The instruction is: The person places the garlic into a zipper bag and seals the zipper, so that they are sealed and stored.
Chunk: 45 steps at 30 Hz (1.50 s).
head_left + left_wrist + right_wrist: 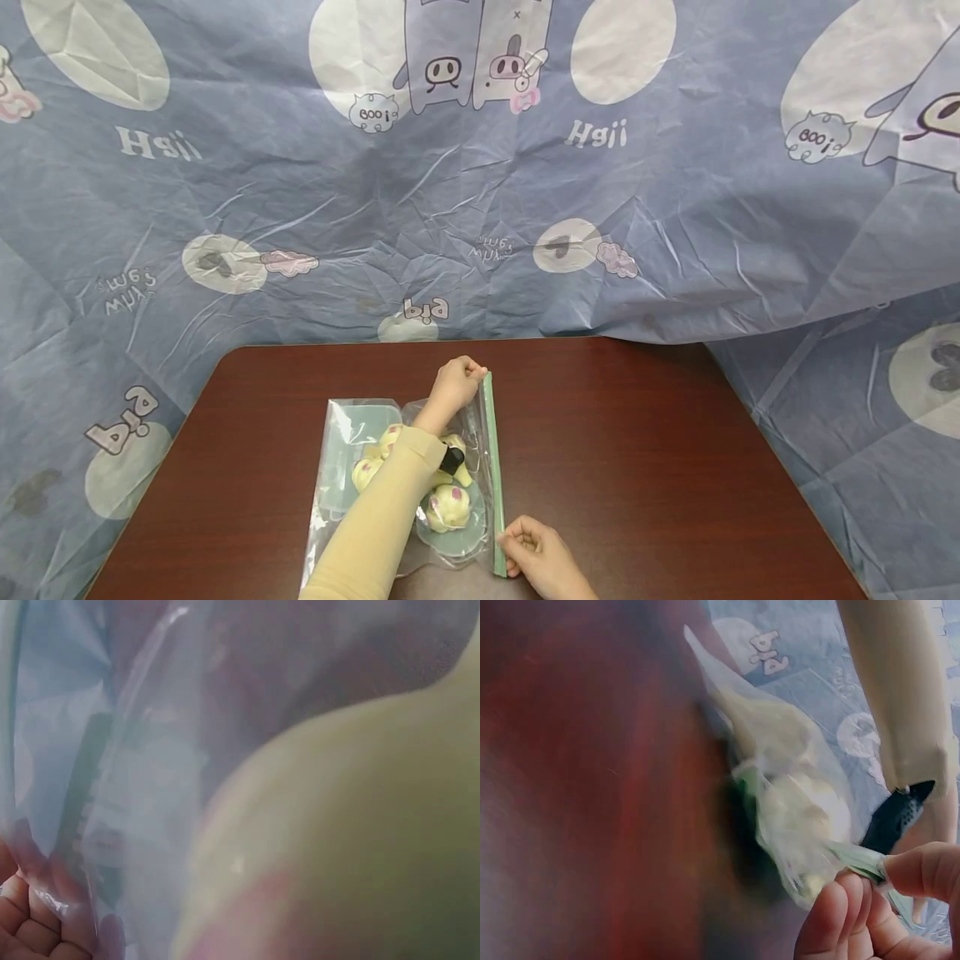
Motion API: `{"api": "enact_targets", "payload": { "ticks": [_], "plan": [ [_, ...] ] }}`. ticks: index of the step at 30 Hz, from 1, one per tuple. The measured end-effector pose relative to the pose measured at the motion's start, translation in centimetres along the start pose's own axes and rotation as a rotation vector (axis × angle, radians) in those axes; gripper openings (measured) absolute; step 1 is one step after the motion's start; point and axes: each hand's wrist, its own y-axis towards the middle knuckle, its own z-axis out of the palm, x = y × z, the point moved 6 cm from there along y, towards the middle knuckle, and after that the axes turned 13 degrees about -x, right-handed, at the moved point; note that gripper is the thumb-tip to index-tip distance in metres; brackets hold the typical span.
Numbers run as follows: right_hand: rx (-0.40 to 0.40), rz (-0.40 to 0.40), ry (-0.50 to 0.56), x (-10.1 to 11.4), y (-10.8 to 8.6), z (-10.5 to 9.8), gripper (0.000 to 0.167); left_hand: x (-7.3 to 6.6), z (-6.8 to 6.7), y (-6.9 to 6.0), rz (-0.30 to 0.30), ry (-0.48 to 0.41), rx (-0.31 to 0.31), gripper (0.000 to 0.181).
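Observation:
A clear plastic zip bag (486, 467) lies on the table with its green zip strip (492, 467) along the right side. My left hand (454, 385) pinches the strip's far end, and the forearm crosses over the bag. At the near end, my right hand (543, 554) pinches the strip between thumb and fingers; the right wrist view also shows this right hand (877, 915). Inside the bag are several pale yellow, bulb-shaped things with purple patches (448, 508). One such bulb (337, 825) fills much of the left wrist view, blurred. My left sleeve hides part of the contents.
A pale blue translucent box (345, 450) lies under clear plastic at the left; whether it shares the bag cannot be told. A round translucent dish (453, 546) lies beneath one bulb. The brown table (637, 467) extends rightward, with a printed blue sheet (480, 192) hanging behind.

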Motion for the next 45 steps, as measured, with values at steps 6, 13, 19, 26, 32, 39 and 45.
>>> {"api": "enact_targets", "payload": {
  "ticks": [6,13,19,26,32,39,45],
  "plan": [
    [0.051,-0.058,0.093,-1.1,-1.2,0.4,0.028,0.0,-0.1,0.0,0.011,-0.007,-0.025,0.021],
    [0.062,-0.041,0.083,-1.6,-1.4,0.1,0.031,0.2,0.4,-0.4,-0.018,-0.027,0.014,0.022],
    [-0.021,-0.021,-0.015,-0.1,-0.2,-1.1,0.031,0.3,0.5,-0.3,-0.002,-0.023,0.003,0.023],
    [-0.244,-0.077,-0.076,1.9,3.2,-2.0,0.030,0.5,0.8,-0.6,0.006,-0.040,0.015,0.022],
    [-0.260,-0.079,-0.117,2.5,4.6,-1.4,0.040,0.4,0.9,-0.8,0.035,-0.051,-0.018,0.020],
    [-0.295,-0.074,-0.081,2.9,5.2,-1.1,0.029,0.2,0.7,-0.9,0.041,-0.073,-0.032,0.018],
    [-0.369,-0.071,-0.106,3.0,5.6,-1.9,0.027,-0.3,-0.7,-1.2,0.072,-0.128,-0.105,0.017]
  ]
}}
